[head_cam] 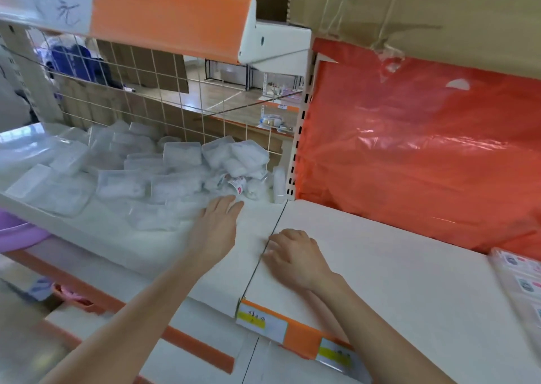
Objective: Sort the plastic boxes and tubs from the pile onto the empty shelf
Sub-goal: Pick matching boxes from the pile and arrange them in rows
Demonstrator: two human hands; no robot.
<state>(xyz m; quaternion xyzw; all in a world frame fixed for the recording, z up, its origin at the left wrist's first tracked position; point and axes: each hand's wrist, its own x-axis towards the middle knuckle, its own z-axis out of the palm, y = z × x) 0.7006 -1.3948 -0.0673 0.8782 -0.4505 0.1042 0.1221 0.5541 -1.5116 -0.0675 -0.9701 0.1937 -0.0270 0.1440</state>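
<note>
The pile [140,173] of clear plastic boxes and tubs lay heaped on the left-hand board against the wire grid [164,102]. Its spread ran left to right along the board. The left hand [218,220] lay at the pile's near right edge, palm down, fingers straight and together. It pointed away from the person toward a small labelled tub [237,183] just beyond the fingertips, and it held nothing. Whether the fingertips touched a box could not be determined, owing to blur.

Just right of the seam [257,266] between boards, the right hand [292,255] rested on the empty shelf [395,266]. Its fingers were loosely curled with nothing in them.

The pile lay ahead and left of both hands, and the left hand was plainly the nearer. Judgement: the next pick falls to the left hand, with the carry running rightward across the seam.
</note>
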